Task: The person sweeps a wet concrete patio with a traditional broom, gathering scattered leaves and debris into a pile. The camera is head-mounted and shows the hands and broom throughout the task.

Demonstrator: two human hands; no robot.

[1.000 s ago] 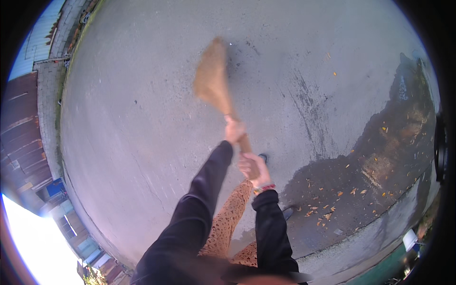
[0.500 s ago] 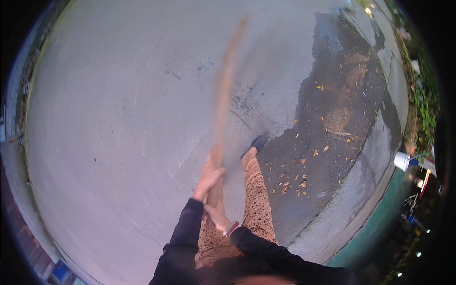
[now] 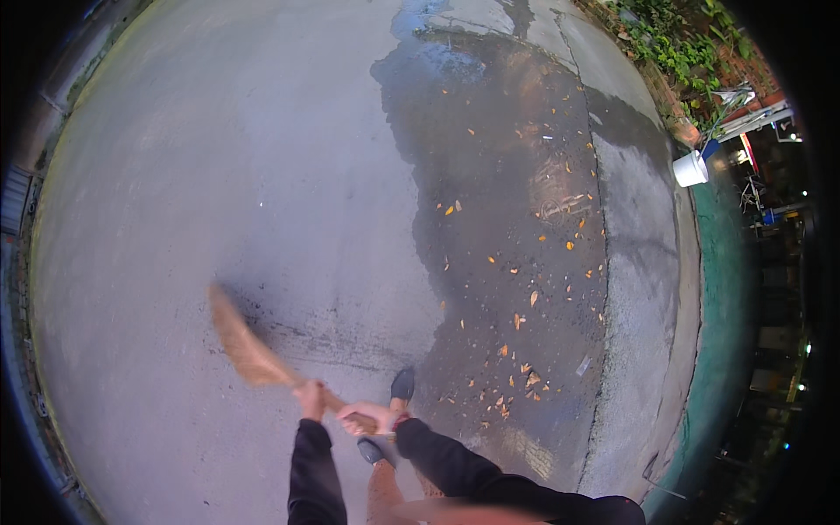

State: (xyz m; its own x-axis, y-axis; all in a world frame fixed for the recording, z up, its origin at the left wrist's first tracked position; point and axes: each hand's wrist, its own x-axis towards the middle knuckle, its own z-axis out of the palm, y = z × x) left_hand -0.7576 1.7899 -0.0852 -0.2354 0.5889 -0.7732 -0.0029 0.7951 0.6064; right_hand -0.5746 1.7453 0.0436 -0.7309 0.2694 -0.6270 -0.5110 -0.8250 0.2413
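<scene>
A straw broom (image 3: 242, 347) with a flared tan head reaches away to the left of my feet, low over the grey concrete. My left hand (image 3: 310, 400) is closed round its shaft just behind the bristles. Nearer its end, my right hand (image 3: 366, 418) grips the same handle. Slight blur covers the broom head, and I cannot tell whether its bristles touch the ground. Yellow and brown fallen leaves (image 3: 533, 298) lie scattered on the dark wet patch (image 3: 490, 254) to the right of the broom.
A long crack runs down the right side of the concrete. Past it lie a green strip (image 3: 719, 289), a white bucket (image 3: 690, 169) and leafy plants (image 3: 674, 52). My dark shoes (image 3: 402, 384) stand at the wet patch's edge. A curb bends along the far left.
The broom has swung from pointing straight ahead to pointing left, both hands still round it. The view has turned, so the wet patch and leaves sit further left in the picture.
</scene>
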